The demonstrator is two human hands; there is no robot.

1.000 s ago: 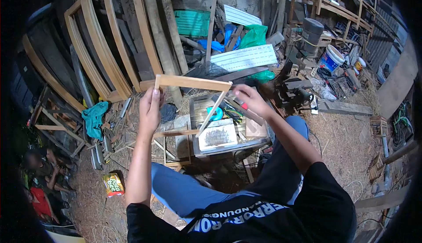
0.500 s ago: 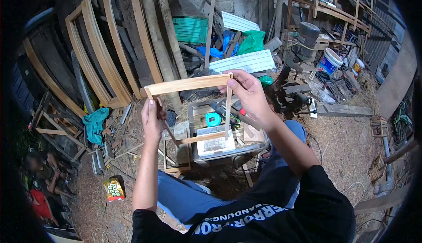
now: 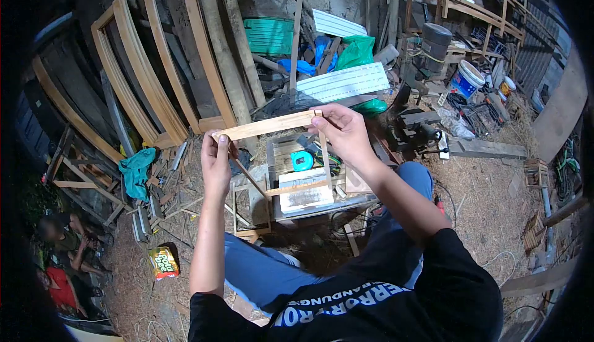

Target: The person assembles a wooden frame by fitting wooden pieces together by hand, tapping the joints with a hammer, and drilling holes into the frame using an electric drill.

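A small rectangular wooden frame (image 3: 269,125) is held up in front of me, its broad pale rail uppermost and nearest the camera. My left hand (image 3: 216,164) grips the left corner, thumb against the rail. At the right corner, my right hand (image 3: 348,136) pinches the wood between thumb and fingers. The frame's thin side bars run down to a lower bar (image 3: 296,188), seen over a whitish flat block (image 3: 306,201). A turquoise tape measure (image 3: 302,160) lies behind the frame on a low workbench (image 3: 281,150).
Large wooden frames (image 3: 145,82) lean on the wall at left. A bench vise (image 3: 417,122) stands at right, near a white bucket (image 3: 466,79). Wood scraps, a teal cloth (image 3: 137,172) and a yellow snack packet (image 3: 163,262) lie on the ground. Other people (image 3: 71,249) sit at far left.
Both hands have shifted slightly, and the wooden frame has turned a little. Its left corner has moved right and down, its right corner left and down. The grip is unchanged.
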